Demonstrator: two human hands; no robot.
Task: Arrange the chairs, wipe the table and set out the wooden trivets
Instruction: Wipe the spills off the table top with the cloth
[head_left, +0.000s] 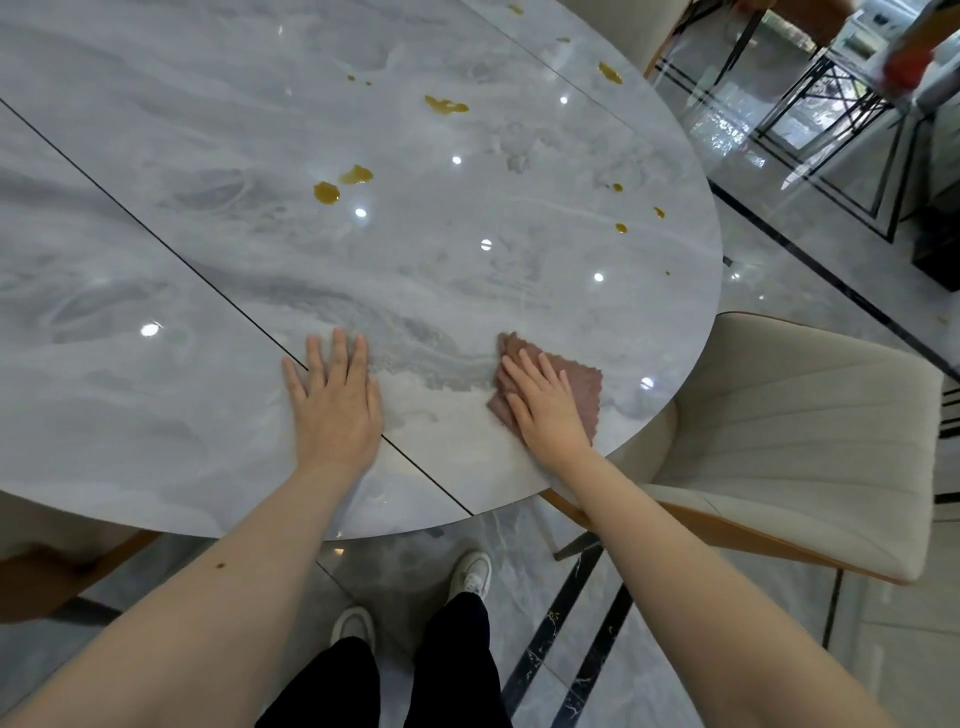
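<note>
While the left hand (332, 400) rests flat on the counter (218, 156), the right hand (545, 402), fingers straight, presses the cloth (584, 389); yellow spills (343, 184) lie toward frame top.

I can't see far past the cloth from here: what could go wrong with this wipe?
1. The yellow spills lie well beyond the cloth under the right hand; one small cloth may smear rather than lift them.
2. Spots near the table's edge could get pushed off onto the floor or the beige chair.
</note>
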